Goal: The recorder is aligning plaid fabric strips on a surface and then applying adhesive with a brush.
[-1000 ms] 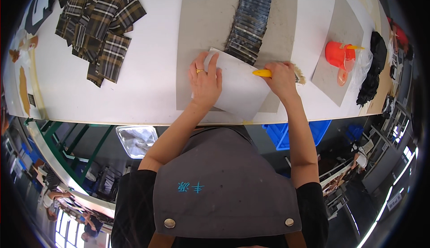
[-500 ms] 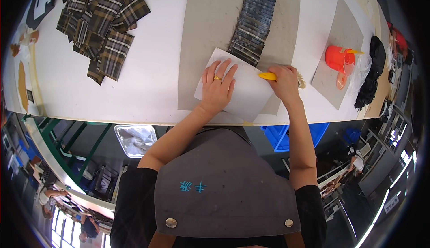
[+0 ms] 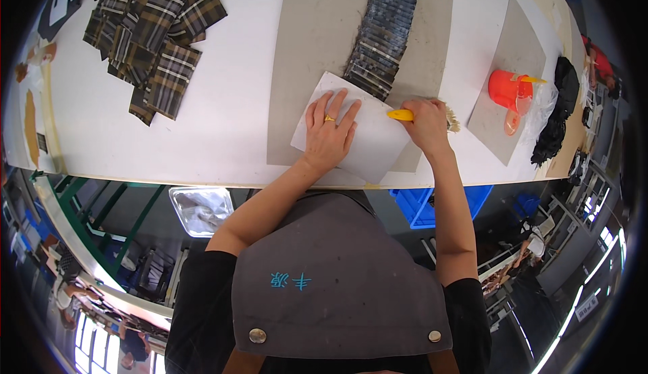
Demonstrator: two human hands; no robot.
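White paper sheet (image 3: pixel 368 141) lies under the flat, spread left hand (image 3: pixel 329 134); at three o'clock, right hand (image 3: pixel 424 121) fingers clamp a yellow-handled brush (image 3: pixel 405 115).

The only packaging on the white table (image 3: pixel 236 124) is a clear plastic bag (image 3: pixel 548 100), crumpled, lying at the far right between the orange cup (image 3: pixel 506 89) and a heap of black cloth (image 3: pixel 557 114); it touches both. Below the table's near edge stands a blue plastic crate (image 3: pixel 432 205), rectangular and open-topped, partly hidden behind the right forearm. No labels, signs or screens can be made out anywhere in the view.
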